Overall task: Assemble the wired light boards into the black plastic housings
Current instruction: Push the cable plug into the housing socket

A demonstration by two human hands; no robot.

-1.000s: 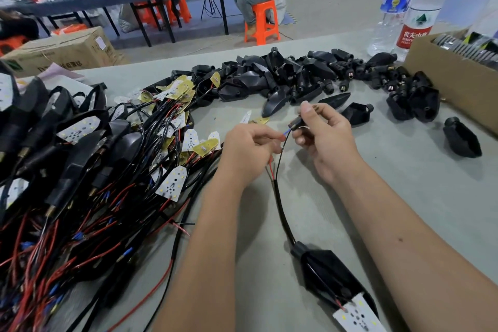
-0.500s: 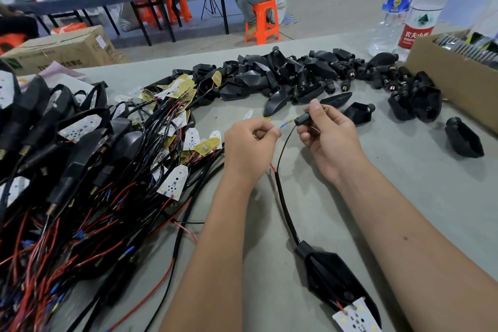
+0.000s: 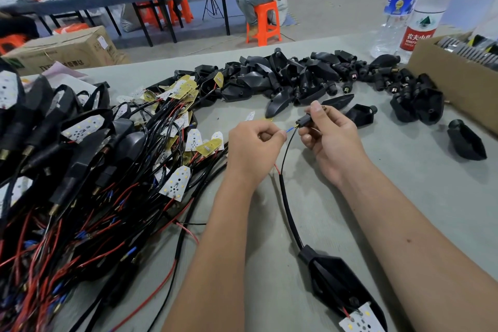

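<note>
Pinching a blue-tipped wire (image 3: pixel 289 130) in the left hand (image 3: pixel 253 148) and a small black connector (image 3: pixel 304 120) in the right hand (image 3: pixel 330 140), the person has one housing (image 3: pixel 339 280) boarded near the table's (image 3: pixel 404 197) edge, many empty housings (image 3: pixel 283 81) left.

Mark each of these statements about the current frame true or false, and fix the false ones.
1. The right hand pinches a small black connector. True.
2. The left hand lies flat and open on the table. False: its fingers pinch a blue-tipped wire.
3. A housing with a white light board lies near the bottom edge, its black cable running up to the hands. True.
4. The empty black housings are stacked inside the cardboard box. False: they are piled on the table.
</note>
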